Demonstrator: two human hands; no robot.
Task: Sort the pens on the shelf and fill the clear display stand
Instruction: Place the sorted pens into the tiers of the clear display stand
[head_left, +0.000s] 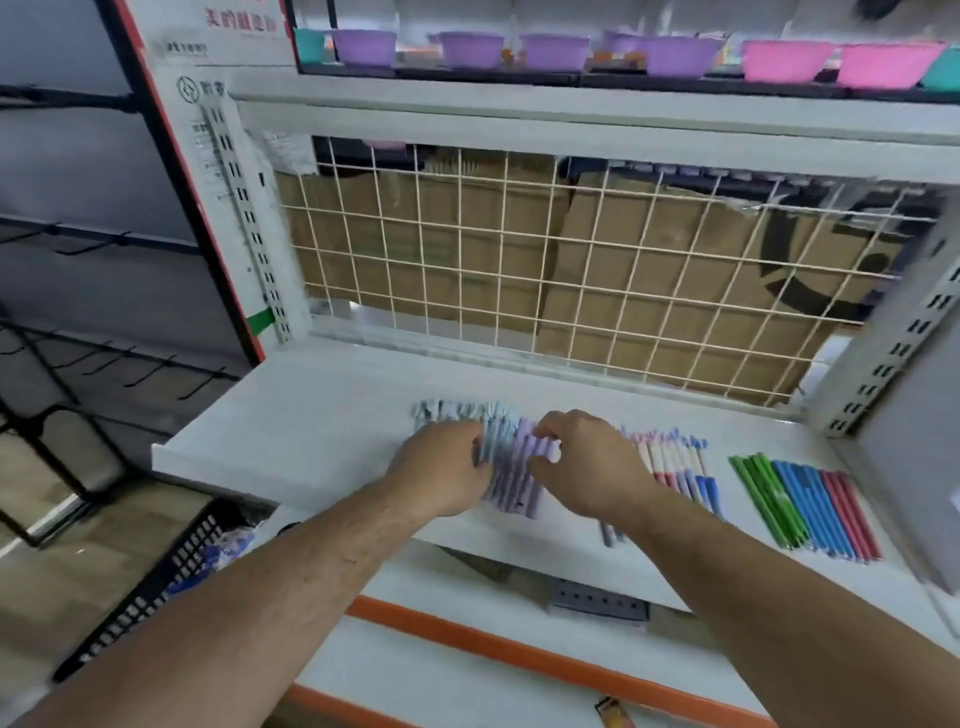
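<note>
In the head view, the sorting step is under way. The left hand (441, 467) and right hand (587, 462) are crowding the row of pale blue and lilac plastic pens (514, 475) lying on the white metal shelf (311, 415). The right fingers are curling round the lilac ones, while the left fingers are too blurred to tell. The next move probably calls for squaring the bunch. The clear display stand is not showing.

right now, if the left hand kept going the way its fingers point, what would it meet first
The left hand would likely meet the purple pens first; blur hides exact contact.

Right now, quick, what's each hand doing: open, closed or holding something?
Left hand: on the pale blue pens; grip blurred, cannot tell.
Right hand: pinches the purple pens.
</note>
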